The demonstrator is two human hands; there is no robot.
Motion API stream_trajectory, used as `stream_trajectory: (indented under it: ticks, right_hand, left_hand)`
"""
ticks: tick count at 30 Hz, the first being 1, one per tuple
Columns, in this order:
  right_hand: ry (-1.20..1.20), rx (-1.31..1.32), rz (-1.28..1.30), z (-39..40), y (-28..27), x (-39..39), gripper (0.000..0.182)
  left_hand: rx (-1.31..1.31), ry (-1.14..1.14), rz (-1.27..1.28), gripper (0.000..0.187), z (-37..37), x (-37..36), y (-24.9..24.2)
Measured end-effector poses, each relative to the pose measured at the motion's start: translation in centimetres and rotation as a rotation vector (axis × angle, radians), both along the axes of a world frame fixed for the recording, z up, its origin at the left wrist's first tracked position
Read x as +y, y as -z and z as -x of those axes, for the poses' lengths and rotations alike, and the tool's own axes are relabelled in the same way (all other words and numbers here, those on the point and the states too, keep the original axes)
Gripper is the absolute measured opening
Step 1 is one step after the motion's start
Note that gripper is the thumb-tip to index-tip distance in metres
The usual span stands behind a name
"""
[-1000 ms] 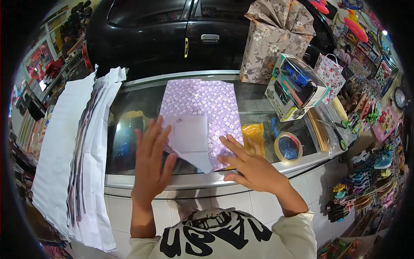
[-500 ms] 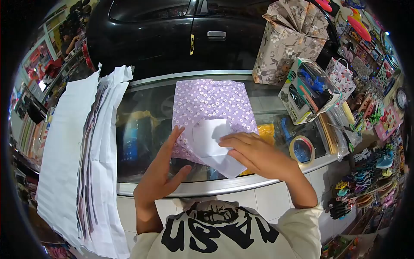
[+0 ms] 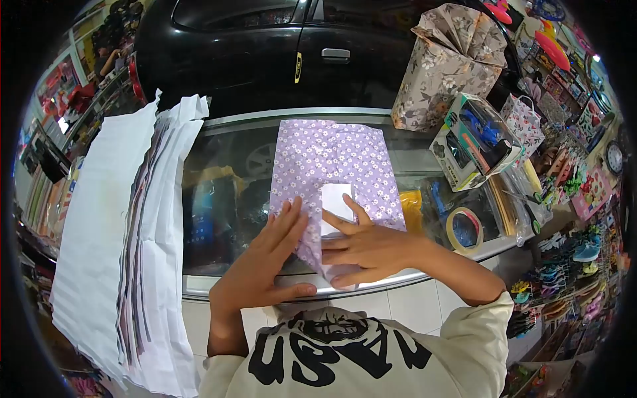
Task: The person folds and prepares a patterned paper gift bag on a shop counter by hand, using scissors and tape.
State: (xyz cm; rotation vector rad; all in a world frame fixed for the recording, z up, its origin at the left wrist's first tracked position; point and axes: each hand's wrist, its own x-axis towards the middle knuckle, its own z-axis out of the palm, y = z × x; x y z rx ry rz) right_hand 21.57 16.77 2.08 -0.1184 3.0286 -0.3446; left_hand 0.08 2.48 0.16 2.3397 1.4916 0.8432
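Observation:
A purple sheet of wrapping paper with small white flowers lies on the glass counter. Its near end is folded up, and the white underside shows as a small patch. My left hand lies flat on the left part of the fold, fingers spread. My right hand presses flat on the folded flap, fingers pointing left, just below the white patch. Neither hand grips anything.
A tall stack of white paper sheets covers the counter's left side. On the right stand a floral wrapped box, a boxed toy car, a small gift bag, a tape roll and scissors. A black car is behind.
The near end of the purple paper has been folded further over; much less white underside shows. Both hands moved inward and now press flat on the fold.

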Motion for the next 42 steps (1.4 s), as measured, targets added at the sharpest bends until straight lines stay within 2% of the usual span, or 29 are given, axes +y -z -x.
stream_trajectory:
  ticks: [2,6,8,10,11,14,15,17,20,23,26,30,33,36,39,42]
  right_hand:
    - [0.001,0.038,-0.014,0.0,0.2,-0.2,0.049]
    - [0.055,0.272,0.148,-1.8,2.6,0.6,0.044]
    - [0.126,0.43,0.085,-2.4,3.2,0.6,0.044]
    - [0.213,0.615,-0.135,-2.4,1.8,-0.6,0.046]
    - [0.252,0.501,-0.204,-2.5,1.0,-0.9,0.06]
    - [0.256,0.335,0.071,-1.8,1.9,-0.5,0.073]
    - [0.244,0.27,0.063,-1.8,2.0,-0.1,0.078]
    - [0.237,0.188,-0.009,-1.7,1.8,-0.2,0.074]
    - [0.215,0.151,-0.113,-1.7,1.9,-0.3,0.068]
    - [0.219,0.167,-0.102,-1.7,1.8,-0.4,0.063]
    - [0.227,0.178,-0.041,-1.5,1.6,-0.5,0.06]
    - [0.221,0.153,-0.049,-1.4,1.7,-0.4,0.058]
    - [0.213,0.151,-0.043,-1.5,1.8,-0.3,0.059]
    - [0.209,0.144,-0.015,-1.4,1.7,-0.2,0.058]
    - [0.162,0.137,0.019,-1.2,1.3,0.8,0.056]
    - [0.157,0.08,-0.021,-0.6,0.5,1.5,0.053]
  left_hand:
    - [0.214,-0.042,-0.011,0.093,-0.6,0.0,-0.5]
    - [0.233,-0.11,0.026,0.091,-0.7,0.1,-0.1]
    - [0.245,-0.124,0.02,0.087,-0.8,0.0,0.0]
    - [0.312,-0.11,-0.002,0.082,-0.8,-0.2,0.1]
    - [0.345,-0.102,-0.014,0.08,-0.8,-0.2,0.1]
    - [0.339,-0.033,0.009,0.074,-0.5,0.0,0.4]
    - [0.322,0.0,0.024,0.074,-0.4,0.1,0.3]
    - [0.288,0.065,0.056,0.074,0.1,0.0,0.0]
    - [0.032,-0.007,0.046,0.069,0.3,-0.7,-0.8]
    - [0.07,-0.269,-0.077,0.074,0.9,-2.5,-1.1]
    - [0.336,-0.225,-0.017,0.08,0.5,-3.4,-0.4]
    - [0.307,-0.202,0.036,0.086,0.8,-3.2,0.4]
    - [0.199,-0.278,-0.044,0.077,0.4,-3.5,-0.3]
    - [-0.146,-0.309,-0.012,0.056,1.2,-3.6,0.1]
    - [-0.347,-0.355,0.108,0.044,1.3,-2.8,0.0]
    - [0.082,-0.398,0.067,0.045,1.9,-2.0,-0.2]
